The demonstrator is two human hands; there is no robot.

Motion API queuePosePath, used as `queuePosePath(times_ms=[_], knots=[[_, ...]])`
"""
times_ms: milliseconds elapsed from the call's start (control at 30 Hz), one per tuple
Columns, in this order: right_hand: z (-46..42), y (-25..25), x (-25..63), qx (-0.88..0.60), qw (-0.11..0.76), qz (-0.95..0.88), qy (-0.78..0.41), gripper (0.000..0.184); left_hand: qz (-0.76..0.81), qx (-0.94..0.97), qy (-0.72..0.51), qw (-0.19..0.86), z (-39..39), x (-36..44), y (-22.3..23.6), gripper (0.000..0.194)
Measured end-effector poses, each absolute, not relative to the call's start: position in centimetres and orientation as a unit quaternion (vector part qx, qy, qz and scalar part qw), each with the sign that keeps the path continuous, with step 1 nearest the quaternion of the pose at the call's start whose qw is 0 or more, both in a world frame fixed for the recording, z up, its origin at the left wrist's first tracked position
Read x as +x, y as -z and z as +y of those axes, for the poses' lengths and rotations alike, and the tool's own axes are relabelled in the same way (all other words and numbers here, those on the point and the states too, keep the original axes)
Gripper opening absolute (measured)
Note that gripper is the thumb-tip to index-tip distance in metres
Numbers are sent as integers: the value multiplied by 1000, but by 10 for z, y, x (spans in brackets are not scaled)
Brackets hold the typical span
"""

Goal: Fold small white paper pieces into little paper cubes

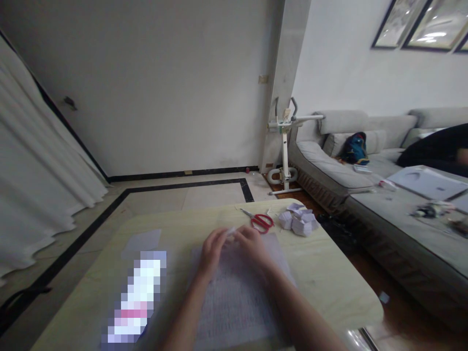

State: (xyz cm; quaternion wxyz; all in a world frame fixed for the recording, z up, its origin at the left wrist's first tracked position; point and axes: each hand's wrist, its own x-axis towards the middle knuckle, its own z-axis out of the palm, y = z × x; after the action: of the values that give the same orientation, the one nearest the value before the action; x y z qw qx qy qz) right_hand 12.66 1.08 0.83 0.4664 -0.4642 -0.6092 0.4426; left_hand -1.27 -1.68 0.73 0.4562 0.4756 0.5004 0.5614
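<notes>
My left hand (213, 249) and my right hand (252, 243) meet over the far edge of a printed paper sheet (234, 297) on a pale wooden table (329, 273). Both pinch a small white piece of paper (231, 230) between their fingertips. Red-handled scissors (260, 221) lie just beyond my right hand. A pile of small folded white paper pieces (300, 221) sits further right near the table's far edge.
A small blank paper (142, 240) lies at the table's left, with a blurred-out object (137, 297) nearer me. A grey sofa (365, 170) with a blue bag (354, 148), an exercise bike (285, 156) and white curtains (32, 185) surround the table.
</notes>
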Motion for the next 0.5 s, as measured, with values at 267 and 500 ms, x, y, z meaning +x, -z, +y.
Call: queuePosePath(times_ms=[267,500], knots=[[10,-7,125,-451,467,-624,-435,16,489,415,-592,488,-14,-13,0,33],[8,-7,126,-454,455,-634,-431,16,525,422,-627,391,-8,-20,2,38]])
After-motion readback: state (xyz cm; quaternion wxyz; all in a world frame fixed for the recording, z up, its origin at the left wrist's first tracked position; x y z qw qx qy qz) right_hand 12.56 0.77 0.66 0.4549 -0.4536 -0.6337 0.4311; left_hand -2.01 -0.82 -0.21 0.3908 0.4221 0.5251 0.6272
